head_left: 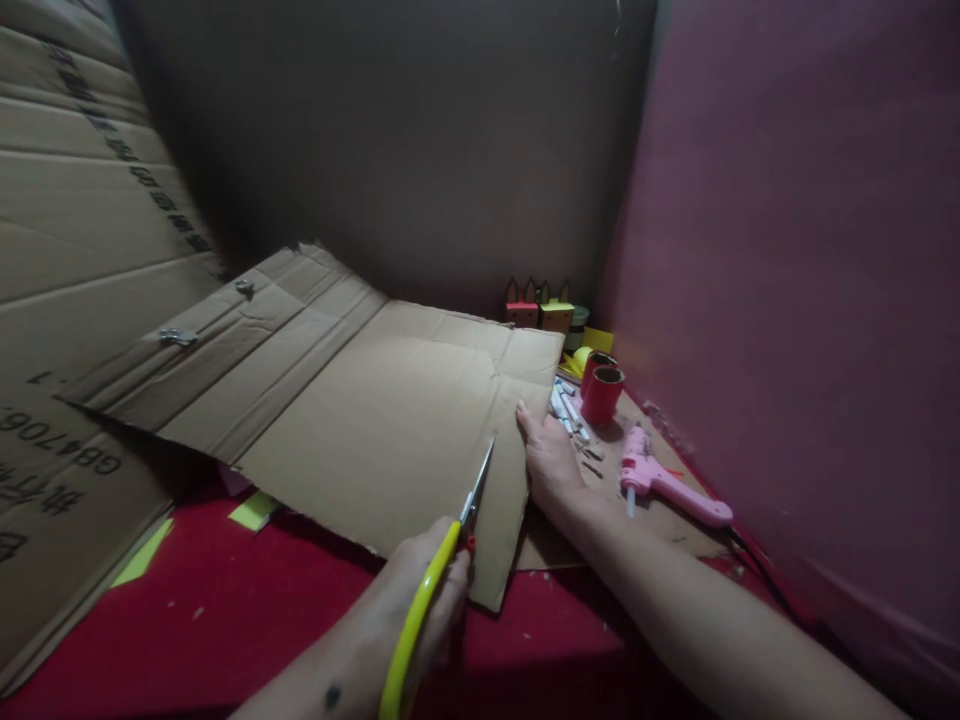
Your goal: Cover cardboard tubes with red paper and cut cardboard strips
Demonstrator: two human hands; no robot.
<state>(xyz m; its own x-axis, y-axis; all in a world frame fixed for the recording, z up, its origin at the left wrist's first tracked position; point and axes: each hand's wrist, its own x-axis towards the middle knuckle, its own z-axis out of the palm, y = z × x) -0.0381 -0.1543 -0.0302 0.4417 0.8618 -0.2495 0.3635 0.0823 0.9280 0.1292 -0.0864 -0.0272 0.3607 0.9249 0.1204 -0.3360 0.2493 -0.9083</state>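
Observation:
A large flattened cardboard sheet (390, 430) lies tilted over the red surface, its left part creased and raised. My left hand (427, 600) is closed round yellow-handled scissors (450, 555). Their blades point up and away over the sheet's near right part. My right hand (549, 462) grips the sheet's right edge, thumb on top and fingers hidden beside or beneath it.
A pink glue gun (671, 488) lies right of my right hand, its cord trailing toward me. Two red rolls (601, 392), small white sticks and little decorated boxes (538, 306) sit at the back right. A big cardboard box wall (67, 300) stands left. Yellow paper scraps (255, 510) lie on the red surface (225, 610).

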